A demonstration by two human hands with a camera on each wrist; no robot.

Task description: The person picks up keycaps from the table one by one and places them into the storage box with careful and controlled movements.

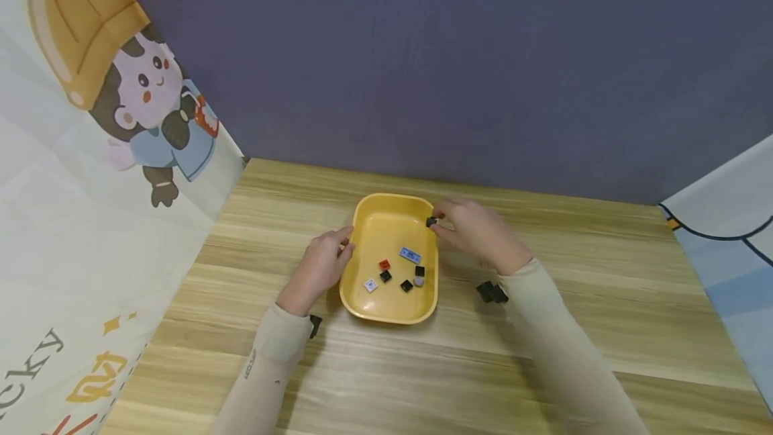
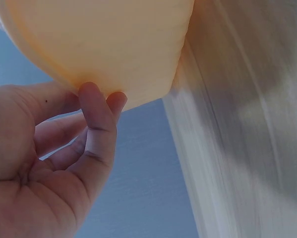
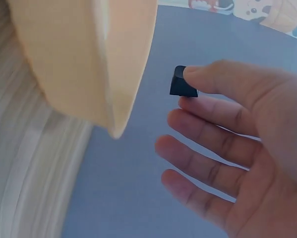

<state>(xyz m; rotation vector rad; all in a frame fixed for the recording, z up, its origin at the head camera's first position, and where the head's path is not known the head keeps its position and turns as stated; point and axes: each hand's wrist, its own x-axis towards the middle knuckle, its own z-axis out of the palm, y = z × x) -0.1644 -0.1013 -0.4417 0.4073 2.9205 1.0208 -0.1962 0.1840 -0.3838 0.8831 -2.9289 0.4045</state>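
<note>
A yellow tray [image 1: 386, 203] lies on the wooden table, and my left hand [image 1: 320, 264] pinches its left rim between thumb and fingers. Above the tray's right rim, my right hand [image 1: 474, 230] holds a small black keycap [image 3: 183, 84] between thumb and index finger; the other fingers are spread apart beneath it. Inside the tray are several more small keycaps: a wide blue one [image 1: 410, 255], a red one [image 1: 384, 264], a white one [image 1: 370, 285], a grey one [image 1: 419, 282] and a few black ones [image 1: 406, 285].
The wooden table [image 1: 574, 327] meets a dark blue-grey backdrop [image 1: 447, 72] behind the tray. A printed cartoon sheet [image 1: 72, 220] borders the left side. Dark pieces [image 1: 492, 292] show beside the right sleeve; what they are cannot be told.
</note>
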